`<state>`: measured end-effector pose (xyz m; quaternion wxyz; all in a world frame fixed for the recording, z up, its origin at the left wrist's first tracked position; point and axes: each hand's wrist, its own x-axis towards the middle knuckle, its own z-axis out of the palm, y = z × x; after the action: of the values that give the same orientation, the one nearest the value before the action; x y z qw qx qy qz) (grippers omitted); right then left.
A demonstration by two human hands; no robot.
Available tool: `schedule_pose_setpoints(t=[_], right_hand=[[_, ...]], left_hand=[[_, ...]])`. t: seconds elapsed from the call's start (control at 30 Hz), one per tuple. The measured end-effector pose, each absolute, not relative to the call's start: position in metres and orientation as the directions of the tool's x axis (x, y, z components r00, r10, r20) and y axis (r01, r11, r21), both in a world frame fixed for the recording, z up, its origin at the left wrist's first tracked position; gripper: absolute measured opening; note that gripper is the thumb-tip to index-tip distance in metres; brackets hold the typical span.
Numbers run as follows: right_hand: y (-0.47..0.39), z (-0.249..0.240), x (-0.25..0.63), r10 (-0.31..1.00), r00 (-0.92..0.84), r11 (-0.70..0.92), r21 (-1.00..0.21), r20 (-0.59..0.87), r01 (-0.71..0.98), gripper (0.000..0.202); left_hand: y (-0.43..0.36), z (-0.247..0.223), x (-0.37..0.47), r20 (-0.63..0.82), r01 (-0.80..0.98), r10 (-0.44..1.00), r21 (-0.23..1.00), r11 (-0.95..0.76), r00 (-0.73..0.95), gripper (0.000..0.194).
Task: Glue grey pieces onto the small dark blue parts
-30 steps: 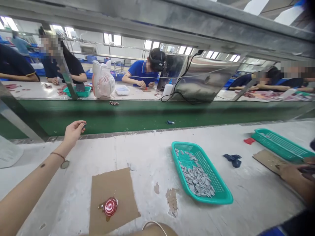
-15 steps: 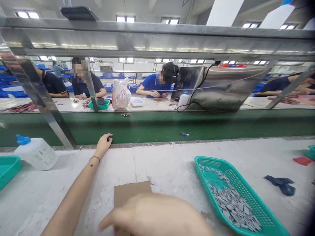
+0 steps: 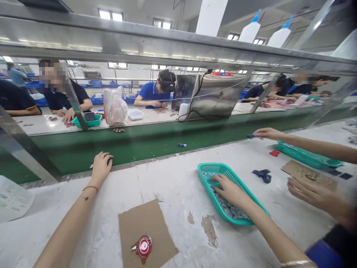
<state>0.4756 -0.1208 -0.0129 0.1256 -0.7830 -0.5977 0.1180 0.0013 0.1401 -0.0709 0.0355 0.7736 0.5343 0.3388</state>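
Observation:
At the edge of the green belt, my left hand (image 3: 102, 165) is spread, palm down, with its fingers apart. A small pale thing (image 3: 91, 166) shows beside it, too small to name. My right hand (image 3: 227, 188) reaches down into a green mesh basket (image 3: 262, 212), its fingers apart over many small grey pieces (image 3: 230, 208); some fingertips are partly hidden, and no piece shows in its grip. Between my forearms lies a square of brown cardboard (image 3: 134, 219). On it sits a shiny red round thing (image 3: 144, 246) with a pale tip at its left.
A white bottle (image 3: 15, 199) stands at the left. Dark blue pieces (image 3: 262, 175) lie right of the basket. Close by, a co-worker's hands (image 3: 267, 133) work beside another basket (image 3: 306, 158). A metal post (image 3: 30, 149) rises at the left, and the green belt (image 3: 150, 143) runs behind.
My right hand has moved from over the cardboard into the basket, uncovering the red thing. My left hand has spread; the dark item at its fingers no longer shows. The view has turned right.

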Motion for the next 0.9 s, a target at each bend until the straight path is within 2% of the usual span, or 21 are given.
schedule_pose_setpoints(t=[0.17, 0.37, 0.47, 0.63, 0.7, 0.77, 0.8, 0.83, 0.9], right_hand=[[-0.117, -0.017, 0.471, 0.980, 0.197, -0.191, -0.339, -0.019, 0.921, 0.032], [-0.106, -0.016, 0.467, 0.986, 0.168, -0.161, -0.339, -0.010, 0.927, 0.027], [-0.103, -0.016, 0.464, 0.983, 0.186, -0.173, -0.319, 0.011, 0.932, 0.022], [-0.107, -0.010, 0.460, 0.968, 0.239, -0.209, -0.276, 0.079, 0.938, 0.017], [-0.111, 0.000, 0.446, 0.947, 0.271, -0.209, -0.306, 0.175, 0.929, 0.022], [-0.114, 0.012, 0.417, 0.915, 0.254, -0.115, -0.400, 0.315, 0.909, 0.029], [-0.113, 0.017, 0.397, 0.906, 0.206, -0.017, -0.455, 0.370, 0.891, 0.032], [-0.112, 0.019, 0.375, 0.909, 0.119, 0.104, -0.494, 0.400, 0.863, 0.031], [-0.106, 0.017, 0.330, 0.919, -0.147, 0.340, -0.548, 0.365, 0.764, 0.023]], left_hand=[[0.120, -0.069, 0.014, 0.503, 0.770, 0.833, 0.429, -0.473, 0.231, 0.030], [0.065, -0.081, 0.038, 0.430, 0.668, 0.797, 0.445, -0.596, 0.424, 0.026], [0.044, -0.083, 0.042, 0.395, 0.648, 0.790, 0.453, -0.612, 0.470, 0.027], [0.036, -0.078, 0.042, 0.368, 0.665, 0.802, 0.449, -0.597, 0.471, 0.028], [0.036, -0.076, 0.042, 0.366, 0.670, 0.804, 0.445, -0.594, 0.470, 0.028], [0.036, -0.076, 0.042, 0.363, 0.674, 0.806, 0.444, -0.590, 0.467, 0.027], [0.036, -0.076, 0.042, 0.362, 0.675, 0.807, 0.445, -0.589, 0.467, 0.027], [0.036, -0.076, 0.042, 0.361, 0.675, 0.808, 0.446, -0.588, 0.466, 0.027], [0.035, -0.077, 0.041, 0.359, 0.675, 0.808, 0.446, -0.588, 0.466, 0.028]])
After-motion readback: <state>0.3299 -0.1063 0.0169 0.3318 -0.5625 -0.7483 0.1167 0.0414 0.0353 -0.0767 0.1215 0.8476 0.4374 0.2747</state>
